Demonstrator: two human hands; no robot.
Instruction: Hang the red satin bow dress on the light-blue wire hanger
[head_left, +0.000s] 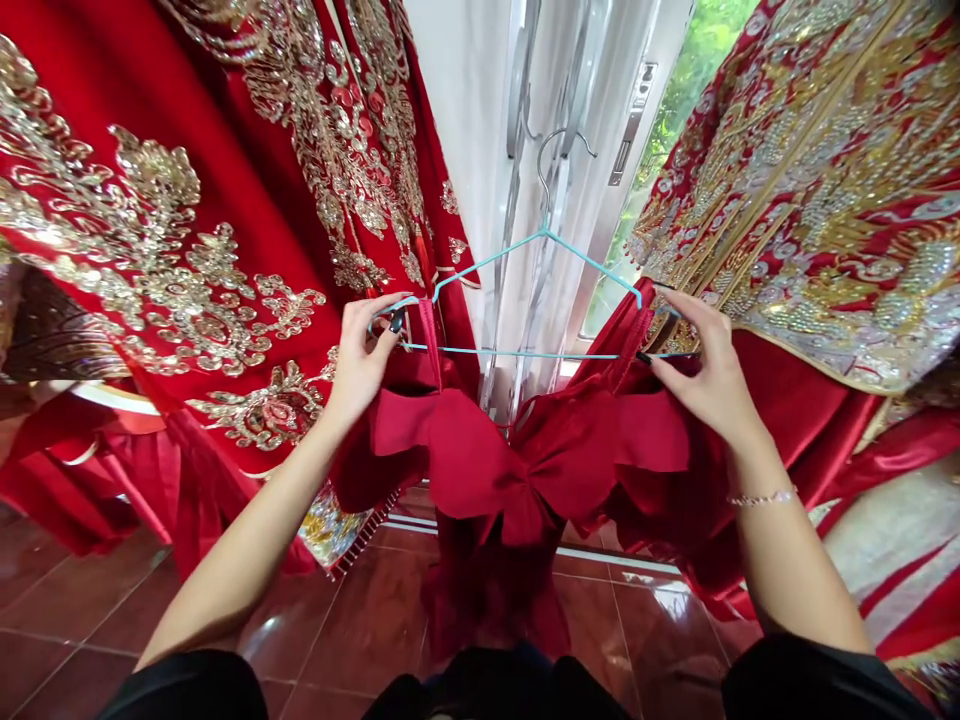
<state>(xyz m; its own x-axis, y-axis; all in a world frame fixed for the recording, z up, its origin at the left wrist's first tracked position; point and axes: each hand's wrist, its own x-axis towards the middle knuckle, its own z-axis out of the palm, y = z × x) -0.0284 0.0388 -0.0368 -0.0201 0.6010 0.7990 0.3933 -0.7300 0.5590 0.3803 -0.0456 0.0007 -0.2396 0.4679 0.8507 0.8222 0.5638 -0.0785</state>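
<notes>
A light blue wire hanger point(525, 352) hangs by its metal hook from a rail in front of white curtains. A plain dark red dress point(525, 460) with a big bow at the front hangs from it by two thin straps. My left hand point(364, 355) pinches the hanger's left end where the left strap loops over it. My right hand point(701, 365) pinches the right end of the hanger and the right strap. Both hands have their fingers closed on the wire and fabric.
Red gowns with heavy gold and silver embroidery hang on the left point(187, 230) and on the right point(832, 200). White curtains point(517, 120) and a window frame are behind the hanger. The floor is glossy dark red tile point(352, 620).
</notes>
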